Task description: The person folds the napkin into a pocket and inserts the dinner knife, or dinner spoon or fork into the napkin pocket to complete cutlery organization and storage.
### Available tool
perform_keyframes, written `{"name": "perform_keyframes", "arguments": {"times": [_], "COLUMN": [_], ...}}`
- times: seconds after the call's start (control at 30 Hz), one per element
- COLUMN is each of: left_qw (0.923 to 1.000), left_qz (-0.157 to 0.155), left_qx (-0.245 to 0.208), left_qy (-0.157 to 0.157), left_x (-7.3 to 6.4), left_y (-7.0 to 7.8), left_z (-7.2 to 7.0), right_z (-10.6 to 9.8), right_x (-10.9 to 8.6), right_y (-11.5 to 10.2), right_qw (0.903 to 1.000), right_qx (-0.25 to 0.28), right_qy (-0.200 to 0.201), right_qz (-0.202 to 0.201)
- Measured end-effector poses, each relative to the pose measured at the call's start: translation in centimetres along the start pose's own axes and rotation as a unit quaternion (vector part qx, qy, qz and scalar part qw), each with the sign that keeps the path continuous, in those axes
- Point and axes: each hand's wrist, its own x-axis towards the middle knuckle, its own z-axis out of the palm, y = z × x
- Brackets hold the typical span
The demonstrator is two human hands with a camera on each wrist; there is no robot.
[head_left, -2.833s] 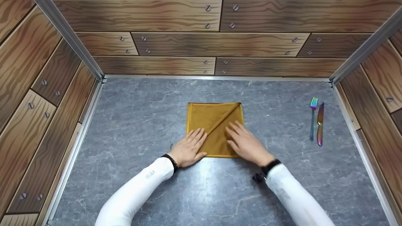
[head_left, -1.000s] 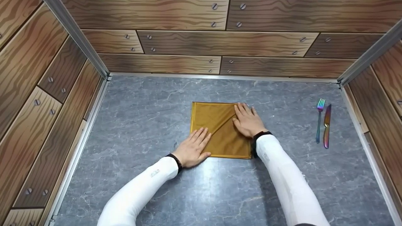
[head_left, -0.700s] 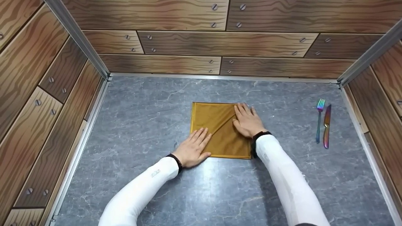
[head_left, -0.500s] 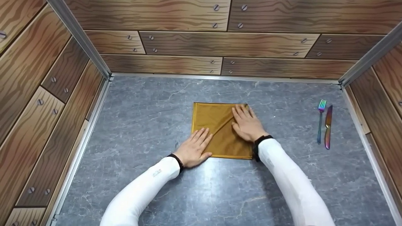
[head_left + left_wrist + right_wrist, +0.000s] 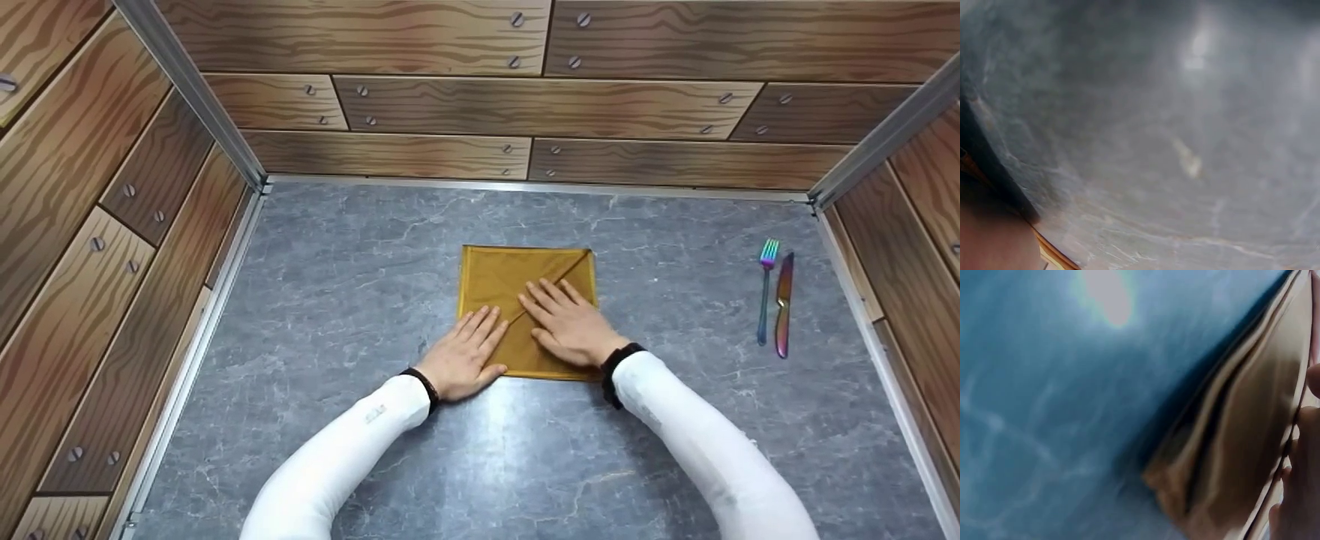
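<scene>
Right hand [image 5: 568, 322] is sliding down the cloth [image 5: 499, 274] from two o'clock, apparently smoothing its crease [image 5: 574, 265]; left hand [image 5: 463, 365] is resting at eight; both lying flat, gripping nothing.

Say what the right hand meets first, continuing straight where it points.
The right hand would likely cross only mustard cloth toward the far-left corner, then grey tabletop, perhaps narrowly clearing the left hand.

Cloth napkin [image 5: 491, 274]: mustard gold, brighter yellow hem [image 5: 463, 281]. Bench [image 5: 352, 277]: slate grey, marbled with pale veins. Fork [image 5: 765, 296]: iridescent, turquoise-green tines, purple neck, teal handle. Knife [image 5: 784, 289]: iridescent, reddish-purple blade, golden notch, magenta-toned handle. Sleeves [image 5: 337, 454]: white; wristbands [image 5: 426, 385] black. Wall panels [image 5: 435, 101]: brown plank pattern, darker streaked grain; frame rails [image 5: 199, 90] silver-grey.
</scene>
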Motion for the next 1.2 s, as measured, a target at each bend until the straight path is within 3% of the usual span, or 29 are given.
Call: {"name": "perform_keyframes", "arguments": {"times": [0.27,0.47,0.93,1.2], "left_qw": [0.9999,1.0000,1.0000,0.9999], "left_qz": [-0.003,0.001,-0.001,0.003], "left_qx": [0.000,-0.003,-0.002,-0.005], "left_qy": [-0.010,0.001,-0.002,0.016], "left_x": [0.0,-0.2,-0.2,-0.1], "left_y": [0.1,0.1,0.2,0.1], "left_z": [-0.3,-0.4,-0.4,-0.2], "right_z": [0.6,0.3,-0.1,-0.7], "right_x": [0.4,0.3,1.1,1.1], "right_y": [4.4,6.5,6.6,6.3], "right_qw": [0.9944,0.9875,0.9830,0.9816], "right_qx": [0.036,0.057,0.062,0.083], "right_qy": [-0.015,0.016,-0.011,-0.012], "right_qz": [0.098,0.146,0.172,0.171]}}
